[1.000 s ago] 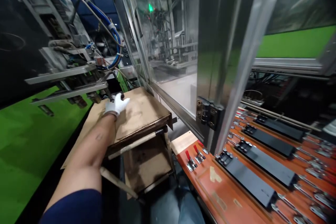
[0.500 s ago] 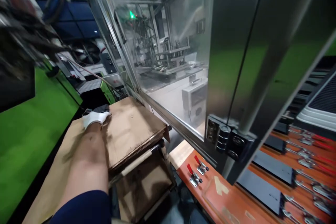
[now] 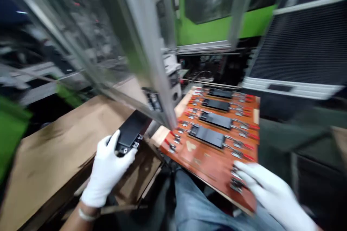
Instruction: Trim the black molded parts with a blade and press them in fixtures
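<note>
My left hand (image 3: 110, 164), in a white glove, grips the near end of a black rectangular part (image 3: 132, 129) between thumb and fingers, tilted above the cardboard's right edge. My right hand (image 3: 267, 187), also gloved in white, is at the near right corner of the orange board (image 3: 206, 164). Its fingers touch a metal toggle clamp (image 3: 236, 184) and partly hide it. Several dark flat parts (image 3: 207, 136) lie in rows on the board between red-handled clamps (image 3: 248, 146).
Brown cardboard (image 3: 62, 133) covers a surface at the left. A metal-framed clear door (image 3: 146, 36) stands between it and the board. Beyond are a green machine (image 3: 211, 30) and a ribbed dark panel (image 3: 303, 47). My legs are below the board.
The view has swung right. My left hand has left the cardboard's far end and now holds the black part up near the board. My right hand has come into view at a clamp.
</note>
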{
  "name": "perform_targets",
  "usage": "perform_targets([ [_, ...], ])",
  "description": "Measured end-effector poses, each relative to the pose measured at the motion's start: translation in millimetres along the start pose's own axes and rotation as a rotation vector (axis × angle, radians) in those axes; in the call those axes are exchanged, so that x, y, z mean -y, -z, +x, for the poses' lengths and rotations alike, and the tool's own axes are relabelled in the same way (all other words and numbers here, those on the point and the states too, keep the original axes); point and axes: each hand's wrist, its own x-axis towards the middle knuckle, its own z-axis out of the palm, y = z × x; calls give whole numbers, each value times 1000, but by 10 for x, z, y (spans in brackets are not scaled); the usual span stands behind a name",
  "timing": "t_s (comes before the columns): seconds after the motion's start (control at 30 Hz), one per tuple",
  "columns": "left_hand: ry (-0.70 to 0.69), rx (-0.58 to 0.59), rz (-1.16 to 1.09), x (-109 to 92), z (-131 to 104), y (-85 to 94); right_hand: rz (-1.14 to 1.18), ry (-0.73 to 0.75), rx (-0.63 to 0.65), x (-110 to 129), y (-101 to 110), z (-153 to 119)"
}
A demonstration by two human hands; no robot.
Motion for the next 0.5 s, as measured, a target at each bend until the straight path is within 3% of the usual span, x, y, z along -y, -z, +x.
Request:
perform_targets([
  [0.03, -4, 52, -111, -177, -127, -159, -15, 101, -19, 73, 59, 23],
  [0.1, 17, 281, -392, -512, -306, -503, -100, 238, 109, 195, 226, 156],
  [0.2, 26, 734, -793, -1039, -434, -1058, -280, 275, 252, 160, 598, 367],
  [0.3, -117, 1014, -1038, -1660, -535, -1454, -415, 192, 375, 25, 1053, 254],
  [0.4, -273, 1196, -1243, -2298, -683, -1548, -530, 50, 401, 3, 1499, -134],
  [0.5, -372, 1416, -1310, -2874, -851, -1457, -617, -107, 391, 33, 2015, -538],
])
